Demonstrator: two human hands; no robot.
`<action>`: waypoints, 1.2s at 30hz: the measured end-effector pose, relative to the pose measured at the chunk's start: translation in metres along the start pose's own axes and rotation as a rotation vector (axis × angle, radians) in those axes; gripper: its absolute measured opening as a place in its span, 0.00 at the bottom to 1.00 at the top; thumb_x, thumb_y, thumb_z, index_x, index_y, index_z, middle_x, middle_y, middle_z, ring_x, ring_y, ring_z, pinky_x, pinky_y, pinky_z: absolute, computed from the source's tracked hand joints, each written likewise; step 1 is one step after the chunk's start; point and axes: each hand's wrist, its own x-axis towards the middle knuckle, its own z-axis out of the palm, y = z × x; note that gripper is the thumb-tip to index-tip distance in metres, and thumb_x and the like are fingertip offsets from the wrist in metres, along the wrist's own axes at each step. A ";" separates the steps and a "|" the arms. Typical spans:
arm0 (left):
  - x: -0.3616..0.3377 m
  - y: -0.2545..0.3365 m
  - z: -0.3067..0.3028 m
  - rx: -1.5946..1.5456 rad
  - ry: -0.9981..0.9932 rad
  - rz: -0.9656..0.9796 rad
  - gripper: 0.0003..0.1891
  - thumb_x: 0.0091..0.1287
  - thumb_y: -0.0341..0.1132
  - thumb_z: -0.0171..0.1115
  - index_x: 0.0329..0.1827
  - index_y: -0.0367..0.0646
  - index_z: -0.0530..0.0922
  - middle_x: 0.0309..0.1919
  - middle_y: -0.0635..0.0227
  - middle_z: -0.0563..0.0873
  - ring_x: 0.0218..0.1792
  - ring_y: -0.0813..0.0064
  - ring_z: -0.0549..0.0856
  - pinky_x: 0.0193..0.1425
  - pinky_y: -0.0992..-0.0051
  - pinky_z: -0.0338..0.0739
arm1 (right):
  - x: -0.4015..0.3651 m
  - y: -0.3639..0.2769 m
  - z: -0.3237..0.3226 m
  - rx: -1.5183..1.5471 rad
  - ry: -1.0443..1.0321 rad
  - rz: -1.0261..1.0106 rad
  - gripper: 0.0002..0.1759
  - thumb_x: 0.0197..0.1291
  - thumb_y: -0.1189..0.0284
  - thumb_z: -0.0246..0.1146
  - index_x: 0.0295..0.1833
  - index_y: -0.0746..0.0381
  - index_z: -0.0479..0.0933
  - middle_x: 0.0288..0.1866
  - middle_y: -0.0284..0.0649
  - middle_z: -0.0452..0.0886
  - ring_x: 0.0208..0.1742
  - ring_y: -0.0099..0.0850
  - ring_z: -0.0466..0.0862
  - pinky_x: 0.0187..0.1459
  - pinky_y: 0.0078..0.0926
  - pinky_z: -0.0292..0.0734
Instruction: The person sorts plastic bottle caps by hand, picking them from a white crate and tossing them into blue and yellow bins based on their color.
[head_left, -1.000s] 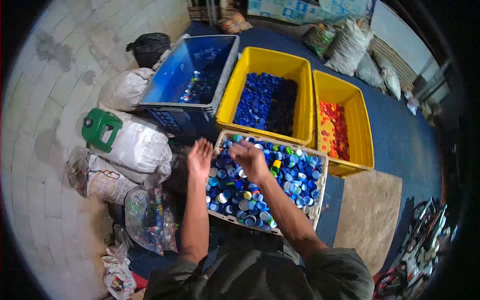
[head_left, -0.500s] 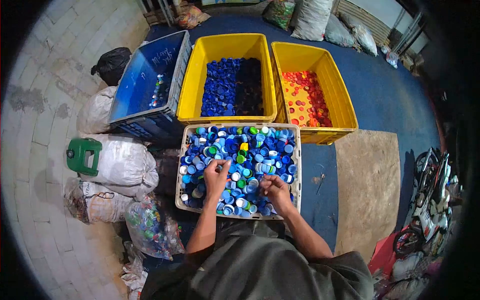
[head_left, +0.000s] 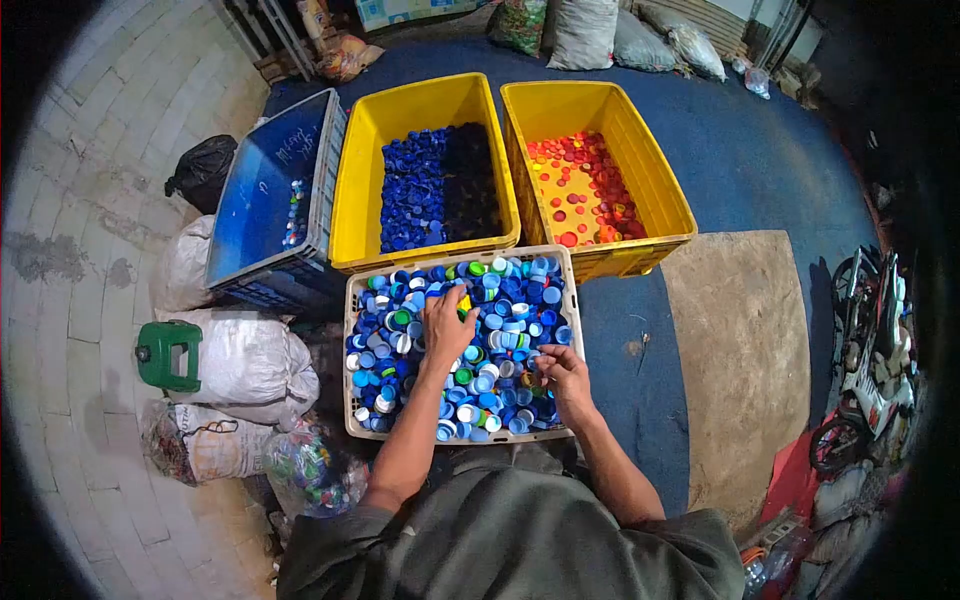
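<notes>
A shallow white crate (head_left: 352,412) full of loose plastic bottle caps (head_left: 407,297) lies before me, mostly blue with some white and green. My left hand (head_left: 447,328) is over the upper middle of the pile. Its thumb and index finger are apart beside a yellow cap (head_left: 463,304), which is partly covered by the hand. At the crate's right side, my right hand (head_left: 566,380) hovers low over the caps with its fingers curled in toward the thumb. I cannot tell what is pinched in its fingertips.
Beyond the crate stand a blue bin (head_left: 258,190) with a few caps, a yellow bin (head_left: 362,110) of dark blue caps, and another yellow bin (head_left: 655,190) of red and orange caps. Sacks (head_left: 250,355) and a green plastic container (head_left: 170,355) line the left. A motorcycle (head_left: 865,370) is at right.
My left hand has moved forward to the yellow cap, its thumb and index finger spreading. The right hand stays curled over the right side of the crate. The whole view has shifted slightly.
</notes>
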 end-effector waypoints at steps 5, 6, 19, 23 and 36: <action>0.016 0.000 0.013 0.089 -0.075 0.055 0.32 0.54 0.35 0.73 0.64 0.47 0.71 0.55 0.71 0.84 0.54 0.60 0.76 0.58 0.59 0.64 | -0.005 0.007 -0.007 -0.015 -0.010 -0.018 0.15 0.61 0.81 0.57 0.55 0.64 0.74 0.44 0.34 0.80 0.36 0.19 0.75 0.37 0.16 0.71; 0.019 0.001 0.014 0.101 -0.076 0.072 0.32 0.54 0.34 0.73 0.64 0.46 0.71 0.54 0.70 0.84 0.54 0.60 0.76 0.58 0.58 0.64 | -0.007 0.005 -0.006 -0.029 -0.014 -0.014 0.15 0.62 0.80 0.57 0.55 0.65 0.74 0.44 0.34 0.80 0.38 0.20 0.77 0.38 0.16 0.72; 0.018 0.002 0.011 0.034 0.106 0.147 0.23 0.56 0.33 0.71 0.55 0.44 0.78 0.45 0.61 0.83 0.46 0.64 0.79 0.52 0.62 0.71 | 0.006 -0.002 -0.004 -0.171 -0.029 -0.054 0.18 0.57 0.81 0.56 0.56 0.66 0.71 0.43 0.37 0.80 0.33 0.23 0.78 0.37 0.21 0.75; 0.004 0.013 -0.004 -0.637 0.040 -0.310 0.15 0.61 0.31 0.67 0.51 0.41 0.79 0.40 0.64 0.83 0.37 0.76 0.80 0.40 0.73 0.75 | 0.031 -0.025 0.009 -0.645 0.053 -0.186 0.16 0.57 0.75 0.62 0.52 0.66 0.75 0.38 0.42 0.82 0.35 0.30 0.81 0.38 0.28 0.77; -0.063 0.020 -0.024 -1.779 -0.009 -0.855 0.05 0.67 0.29 0.61 0.44 0.41 0.78 0.37 0.66 0.80 0.30 0.78 0.77 0.32 0.76 0.72 | 0.115 -0.027 0.060 -1.369 0.212 -0.498 0.18 0.50 0.63 0.72 0.36 0.67 0.79 0.40 0.57 0.82 0.42 0.56 0.83 0.42 0.51 0.79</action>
